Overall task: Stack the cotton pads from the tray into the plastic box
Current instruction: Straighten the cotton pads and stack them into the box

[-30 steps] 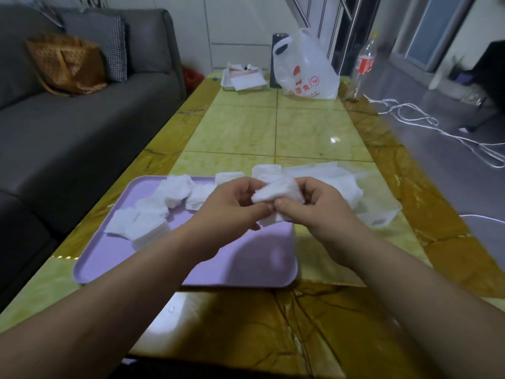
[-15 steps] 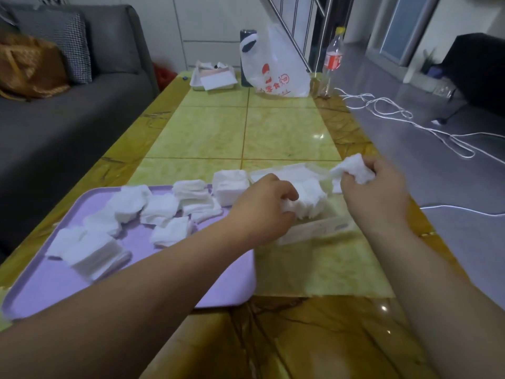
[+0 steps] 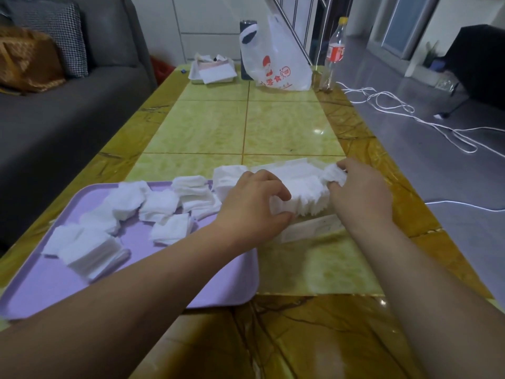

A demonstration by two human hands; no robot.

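A lilac tray (image 3: 224,285) lies at the near left of the table with several white cotton pads (image 3: 161,203) scattered and piled on it. Just right of the tray stands a clear plastic box (image 3: 314,228) holding a row of stacked pads (image 3: 303,192). My left hand (image 3: 251,206) curls over the left end of that row, thumb and fingers around the pads. My right hand (image 3: 360,195) is at the box's right end and pinches a crumpled bunch of pads (image 3: 334,173) in its fingertips. The box's far wall is partly hidden by the pads.
At the table's far end stand a white plastic bag (image 3: 276,64), a dark cylinder (image 3: 247,26), a drink bottle (image 3: 334,53) and a white tray of papers (image 3: 213,72). A grey sofa (image 3: 68,110) runs along the left. White cable (image 3: 410,113) lies on the floor at the right.
My hands separated from a shared bunch of pads. The left went onto the stack in the box; the right carried its bunch to the box's right end and lowered it.
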